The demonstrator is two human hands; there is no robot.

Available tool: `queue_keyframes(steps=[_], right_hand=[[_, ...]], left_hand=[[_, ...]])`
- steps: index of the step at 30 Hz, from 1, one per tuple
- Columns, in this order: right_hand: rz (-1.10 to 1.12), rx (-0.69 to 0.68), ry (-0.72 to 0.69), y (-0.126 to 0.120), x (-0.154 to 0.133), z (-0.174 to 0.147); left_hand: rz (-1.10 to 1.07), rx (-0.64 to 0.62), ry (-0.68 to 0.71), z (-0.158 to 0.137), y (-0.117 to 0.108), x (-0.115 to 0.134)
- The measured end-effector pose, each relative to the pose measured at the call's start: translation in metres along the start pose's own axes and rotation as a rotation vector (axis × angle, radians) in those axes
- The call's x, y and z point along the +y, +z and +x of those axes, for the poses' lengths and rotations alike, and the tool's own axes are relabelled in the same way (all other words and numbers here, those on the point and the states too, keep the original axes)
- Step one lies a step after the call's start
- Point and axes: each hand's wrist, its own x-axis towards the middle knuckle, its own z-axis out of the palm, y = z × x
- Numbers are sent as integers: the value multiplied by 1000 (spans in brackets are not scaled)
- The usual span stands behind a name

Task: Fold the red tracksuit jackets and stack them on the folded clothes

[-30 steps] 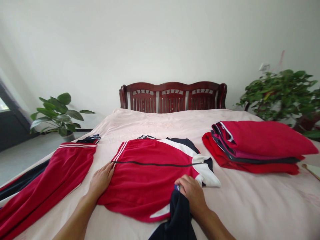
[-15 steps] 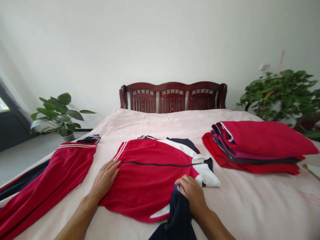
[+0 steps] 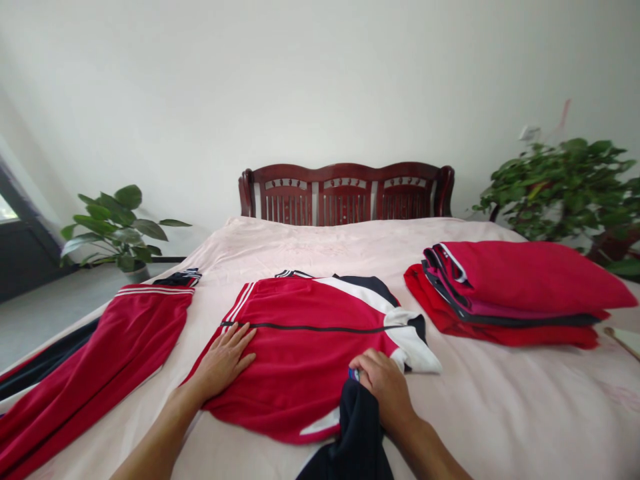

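At the bottom centre of the frame, the right grip [image 3: 383,390] is closed around the dark navy sleeve [image 3: 363,417], a small blue-purple patch showing at the fingertips. The left grip [image 3: 224,363] is relaxed, palm down with fingers spread over the hem end of the red track jacket [image 3: 300,363]. The jacket lies in the middle of the frame, its zip [image 3: 310,328] running left to right, beyond the right grip and to its left; that hand is nearer the white collar [image 3: 417,353]. A striped red garment [image 3: 125,333] stretches along the left edge; a folded clothes stack [image 3: 540,277] sits at right. All rest on a pale pink bedsheet [image 3: 500,413]. Farther back stand a carved wooden headboard [image 3: 345,175], leafy plants [image 3: 117,217] either side and a white wall [image 3: 320,80].
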Motion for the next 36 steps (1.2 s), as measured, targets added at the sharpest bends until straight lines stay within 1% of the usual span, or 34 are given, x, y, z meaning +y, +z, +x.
queue_keyframes(steps=[4, 10, 18, 23, 29, 36], right_hand=[[-6, 1, 5, 0, 0, 0], [-4, 0, -4, 1, 2, -1], [-20, -17, 13, 0, 0, 0], [-31, -23, 17, -2, -1, 0], [-26, -17, 1, -2, -1, -1], [-30, -27, 4, -1, 0, 0]], left_hand=[[24, -2, -22, 0, 1, 2], [-13, 12, 18, 0, 8, -3], [-51, 33, 29, -1, 14, -8], [-53, 47, 18, 0, 13, -6], [-59, 47, -32, -1, 12, -2], [-74, 56, 3, -1, 14, -5]])
